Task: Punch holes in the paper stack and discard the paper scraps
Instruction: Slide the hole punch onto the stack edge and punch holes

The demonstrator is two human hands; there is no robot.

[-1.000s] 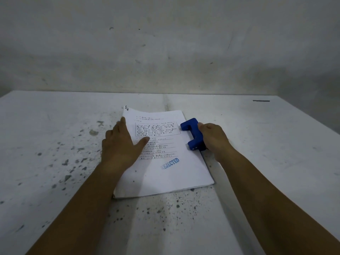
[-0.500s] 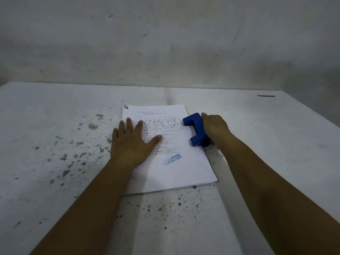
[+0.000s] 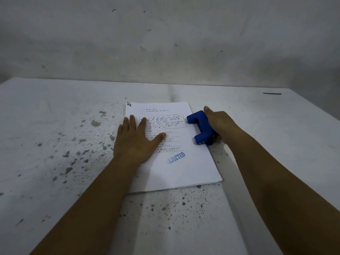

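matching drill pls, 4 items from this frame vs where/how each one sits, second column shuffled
Items:
1. left hand
2. right hand
3. blue hole punch
4. blue REJECTED stamp mark

States:
A. sits over the right edge of the paper stack
B. printed on the top sheet, below the text lines
C. lies flat, fingers spread, pressing the top sheet
D. wrapped around the back of the punch

Pairs: 1-C, 2-D, 3-A, 4-B
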